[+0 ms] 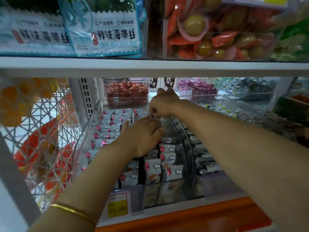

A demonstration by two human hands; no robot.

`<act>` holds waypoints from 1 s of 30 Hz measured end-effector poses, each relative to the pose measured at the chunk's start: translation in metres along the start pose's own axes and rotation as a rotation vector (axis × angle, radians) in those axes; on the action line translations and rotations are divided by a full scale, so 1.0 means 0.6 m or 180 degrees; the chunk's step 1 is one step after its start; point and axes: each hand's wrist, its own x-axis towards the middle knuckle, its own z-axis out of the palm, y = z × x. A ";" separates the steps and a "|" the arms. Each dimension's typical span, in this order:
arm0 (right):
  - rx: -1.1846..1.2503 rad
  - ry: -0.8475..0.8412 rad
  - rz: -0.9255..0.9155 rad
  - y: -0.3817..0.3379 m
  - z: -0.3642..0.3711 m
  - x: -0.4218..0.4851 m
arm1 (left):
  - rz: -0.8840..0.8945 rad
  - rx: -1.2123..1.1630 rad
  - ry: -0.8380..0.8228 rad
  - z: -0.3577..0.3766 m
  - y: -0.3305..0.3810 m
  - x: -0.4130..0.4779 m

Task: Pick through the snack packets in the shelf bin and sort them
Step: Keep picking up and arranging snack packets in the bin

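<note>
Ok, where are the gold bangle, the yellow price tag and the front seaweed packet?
gold bangle (73,211): head view, band across the left wrist.
yellow price tag (117,209): head view, middle of its label.
front seaweed packet (107,31): head view, its white printed panel.

L grip (143,136) flat, R grip (163,104) pinching.

Blue-and-white kelp-strip bags (107,30) stand at the left end of the upper shelf board (150,66); beside them, a clear box of orange packets and green balls (217,34); below, along the back edge, red sweets (127,91), purple sweets (200,88); white wire basket (41,131) left; yellow price tag (117,209) on the front edge.
</note>
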 end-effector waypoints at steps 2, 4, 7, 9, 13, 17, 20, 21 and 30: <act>-0.0311 -0.0406 -0.0089 0.000 -0.005 0.013 | -0.0060 0.0089 0.0010 -0.002 -0.002 -0.002; -0.0254 -0.0332 -0.0143 0.001 -0.006 0.025 | -0.0138 0.0239 -0.0070 -0.007 -0.004 -0.004; 0.0201 0.0251 0.0051 0.006 -0.001 0.044 | -0.0197 0.0336 -0.0147 -0.016 -0.009 -0.004; 0.0079 0.0448 0.0244 0.001 0.010 0.057 | -0.0234 0.0364 -0.0191 -0.019 -0.013 -0.006; -0.0423 0.0279 0.0413 -0.014 0.037 0.069 | -0.0283 0.0375 -0.0257 -0.020 -0.018 -0.010; 0.0077 0.0322 0.0577 -0.014 0.022 0.061 | -0.0349 0.0295 -0.0120 -0.028 -0.013 -0.018; -0.0047 0.0673 0.0589 -0.013 -0.002 0.029 | -0.0356 0.0218 0.0192 -0.040 -0.009 -0.029; -0.0041 0.0878 0.0638 -0.011 -0.006 0.016 | -0.0317 0.0111 0.0364 -0.044 -0.009 -0.033; 0.2428 0.2251 0.1170 -0.018 -0.020 -0.181 | -0.0542 -0.1783 0.1065 -0.069 0.026 -0.105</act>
